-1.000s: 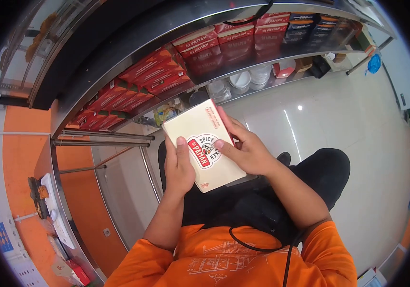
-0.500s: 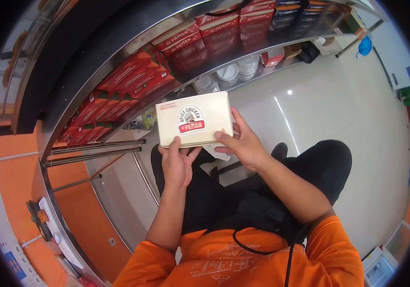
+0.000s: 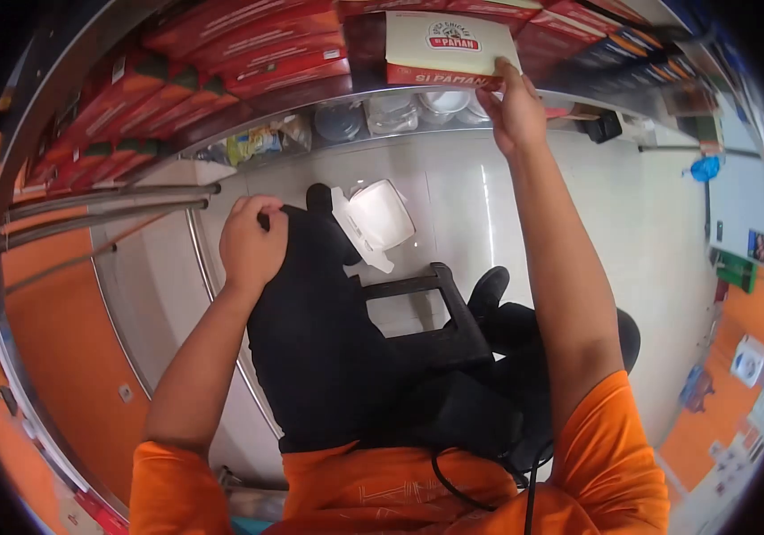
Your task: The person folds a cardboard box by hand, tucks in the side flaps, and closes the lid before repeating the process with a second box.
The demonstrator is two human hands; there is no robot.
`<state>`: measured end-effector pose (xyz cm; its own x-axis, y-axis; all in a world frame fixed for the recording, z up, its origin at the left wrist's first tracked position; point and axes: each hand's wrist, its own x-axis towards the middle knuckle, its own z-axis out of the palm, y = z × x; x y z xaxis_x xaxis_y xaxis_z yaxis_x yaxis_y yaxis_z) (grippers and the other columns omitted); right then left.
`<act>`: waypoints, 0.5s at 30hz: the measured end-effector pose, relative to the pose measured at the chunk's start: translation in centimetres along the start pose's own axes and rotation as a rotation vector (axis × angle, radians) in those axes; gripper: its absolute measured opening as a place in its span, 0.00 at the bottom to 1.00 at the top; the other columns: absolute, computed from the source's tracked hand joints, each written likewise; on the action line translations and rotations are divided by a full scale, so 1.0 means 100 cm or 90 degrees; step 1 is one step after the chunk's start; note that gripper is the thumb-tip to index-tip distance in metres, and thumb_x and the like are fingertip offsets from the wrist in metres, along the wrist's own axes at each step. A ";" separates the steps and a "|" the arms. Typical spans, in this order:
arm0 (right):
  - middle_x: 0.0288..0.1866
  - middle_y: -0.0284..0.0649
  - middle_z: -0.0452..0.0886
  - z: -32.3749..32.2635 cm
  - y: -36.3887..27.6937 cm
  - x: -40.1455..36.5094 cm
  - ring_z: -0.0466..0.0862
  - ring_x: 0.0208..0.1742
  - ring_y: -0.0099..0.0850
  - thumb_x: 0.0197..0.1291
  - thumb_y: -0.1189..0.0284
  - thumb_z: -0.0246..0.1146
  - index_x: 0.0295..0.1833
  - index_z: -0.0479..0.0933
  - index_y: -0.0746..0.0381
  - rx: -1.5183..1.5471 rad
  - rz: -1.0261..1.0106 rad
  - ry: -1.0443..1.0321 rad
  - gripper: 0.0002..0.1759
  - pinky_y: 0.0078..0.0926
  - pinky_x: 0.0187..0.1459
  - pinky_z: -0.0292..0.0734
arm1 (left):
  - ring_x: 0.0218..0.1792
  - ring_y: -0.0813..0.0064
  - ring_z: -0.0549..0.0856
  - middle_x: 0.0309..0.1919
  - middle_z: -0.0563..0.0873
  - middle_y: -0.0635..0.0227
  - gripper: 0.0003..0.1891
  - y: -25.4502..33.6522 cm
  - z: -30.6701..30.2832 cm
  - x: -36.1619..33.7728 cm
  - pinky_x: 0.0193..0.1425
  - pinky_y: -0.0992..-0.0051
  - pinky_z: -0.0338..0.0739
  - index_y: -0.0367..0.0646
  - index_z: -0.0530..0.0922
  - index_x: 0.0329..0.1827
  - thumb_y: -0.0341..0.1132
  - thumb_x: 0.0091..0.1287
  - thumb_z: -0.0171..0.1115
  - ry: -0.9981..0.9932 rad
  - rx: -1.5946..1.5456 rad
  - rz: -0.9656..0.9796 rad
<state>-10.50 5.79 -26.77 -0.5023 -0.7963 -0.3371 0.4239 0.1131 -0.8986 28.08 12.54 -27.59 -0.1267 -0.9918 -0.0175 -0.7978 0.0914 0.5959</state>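
Note:
A cardboard food box (image 3: 449,55), cream on top with a "Si Paman" chicken logo and red along the front side, is at the shelf among the red boxes. My right hand (image 3: 517,107) grips it by its near right corner, thumb on the lid and fingers below. Whether the box fully rests on the shelf is hidden. My left hand (image 3: 252,242) lies on my left knee, its fingers curled in and nothing visible in them. On the floor beyond that knee sits an opened white box (image 3: 382,217), its flaps spread.
Stacked red boxes (image 3: 257,49) fill the shelf on the left, with red and dark blue packs (image 3: 623,58) on the right. Below the metal shelf edge stand plastic bowls (image 3: 391,114). A black stool (image 3: 466,312) is between my legs. Metal legs (image 3: 114,201) stand at left.
The cream box has moved from in front of me, held in both hands, forward to the shelf in my right hand. My left hand has let go and dropped to my knee.

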 end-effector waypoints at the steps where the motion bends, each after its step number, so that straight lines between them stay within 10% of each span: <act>1: 0.48 0.35 0.78 0.009 0.004 0.008 0.79 0.47 0.27 0.70 0.59 0.66 0.58 0.75 0.60 -0.018 -0.007 0.001 0.20 0.23 0.52 0.80 | 0.43 0.61 0.86 0.40 0.86 0.65 0.06 0.000 -0.001 0.003 0.48 0.65 0.80 0.46 0.85 0.42 0.33 0.64 0.64 0.007 -0.007 0.014; 9: 0.42 0.41 0.82 0.012 0.056 0.053 0.81 0.41 0.31 0.71 0.57 0.67 0.56 0.75 0.68 -0.323 -0.238 0.041 0.24 0.31 0.47 0.77 | 0.41 0.62 0.86 0.38 0.86 0.69 0.06 0.010 -0.002 0.013 0.47 0.65 0.80 0.48 0.85 0.40 0.35 0.63 0.65 -0.013 0.068 -0.016; 12: 0.40 0.43 0.81 0.012 0.093 0.000 0.80 0.43 0.34 0.72 0.59 0.64 0.48 0.76 0.69 -0.320 -0.388 0.241 0.20 0.34 0.48 0.76 | 0.42 0.62 0.87 0.38 0.86 0.68 0.06 0.014 -0.007 0.016 0.48 0.66 0.80 0.47 0.86 0.40 0.36 0.64 0.64 -0.023 0.078 -0.051; 15: 0.36 0.48 0.85 -0.018 0.198 -0.056 0.85 0.38 0.43 0.70 0.62 0.64 0.38 0.77 0.65 -0.577 -0.172 0.025 0.16 0.39 0.43 0.79 | 0.43 0.62 0.87 0.39 0.87 0.65 0.07 0.019 -0.015 0.022 0.50 0.67 0.79 0.45 0.86 0.41 0.35 0.66 0.63 -0.038 0.108 -0.079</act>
<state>-0.65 13.52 -43.20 -0.5296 -0.8444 -0.0804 -0.4497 0.3599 -0.8175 27.18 10.41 -25.29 -0.0524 -0.9897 -0.1335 -0.8963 -0.0123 0.4433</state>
